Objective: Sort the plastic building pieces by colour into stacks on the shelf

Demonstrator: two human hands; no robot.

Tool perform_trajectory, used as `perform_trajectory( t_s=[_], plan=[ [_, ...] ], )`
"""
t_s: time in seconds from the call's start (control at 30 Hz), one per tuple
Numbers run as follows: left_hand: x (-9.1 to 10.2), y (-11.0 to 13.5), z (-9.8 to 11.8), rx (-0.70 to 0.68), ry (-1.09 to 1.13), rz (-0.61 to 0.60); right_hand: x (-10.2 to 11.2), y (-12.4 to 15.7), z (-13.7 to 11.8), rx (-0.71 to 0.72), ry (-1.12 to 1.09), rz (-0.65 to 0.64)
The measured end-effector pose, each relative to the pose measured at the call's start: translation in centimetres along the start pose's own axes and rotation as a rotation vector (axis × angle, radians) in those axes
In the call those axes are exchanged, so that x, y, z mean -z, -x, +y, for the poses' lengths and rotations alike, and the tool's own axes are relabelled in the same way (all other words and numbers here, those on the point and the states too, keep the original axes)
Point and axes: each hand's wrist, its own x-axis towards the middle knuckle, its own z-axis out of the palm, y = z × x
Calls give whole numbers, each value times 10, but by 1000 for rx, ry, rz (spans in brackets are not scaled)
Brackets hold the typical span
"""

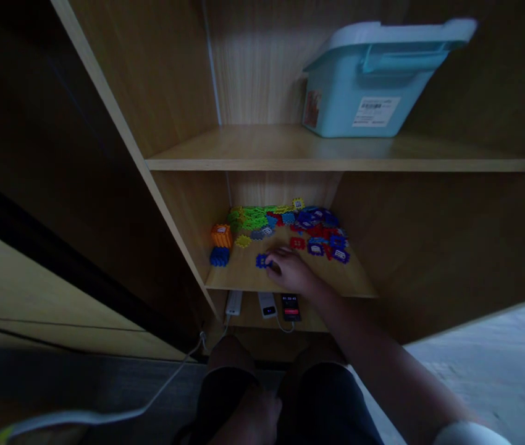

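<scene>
My right hand (288,270) reaches onto the middle shelf (244,278), its thumb and fingers closed on the edge of a blue notched plastic building piece (261,261). That piece lies at or just above the shelf board; which one I cannot tell. Left of it stand an orange stack of pieces (222,235) and a blue stack (219,256). A red piece (298,243) and a yellow piece (243,241) lie behind the hand. Down at my lap is my left hand (262,411), dim and with its fingers hard to make out.
Piles of green pieces (251,217) and dark blue pieces (315,216) line the shelf's back. A light blue lidded bin (352,93) sits on the upper shelf (262,164). Below are a phone (291,307), a white power bank (267,306) and a white cable (170,383).
</scene>
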Motion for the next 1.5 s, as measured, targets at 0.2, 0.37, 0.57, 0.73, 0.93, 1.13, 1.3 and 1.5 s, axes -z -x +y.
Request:
perform_trajectory(
  t_s=[0.2, 0.37, 0.57, 0.73, 0.93, 1.13, 1.3, 1.5],
  plan=[
    [1, -1, 3, -25, -12, -27, 41, 27, 33, -141, 177, 67],
    [3, 3, 1, -12, -10, -29, 55, 44, 70, -636, 433, 378],
    [4, 5, 1, 2, -11, -32, 41, 56, 98, -835, 399, 407],
    [7, 7, 1, 8, -18, -20, 43, 55, 100, -819, 349, 459],
    [16, 9, -2, -2, -19, 18, 50, 55, 99, -688, 183, 565],
    [31, 12, -1, -20, -5, 99, 54, 52, 83, -501, 120, 618],
    [56, 25, 15, -69, 26, 263, 49, 52, 80, -321, 100, 593],
    [118, 46, 40, -373, 121, 718, 46, 53, 83, -197, 30, 561]
  ],
)
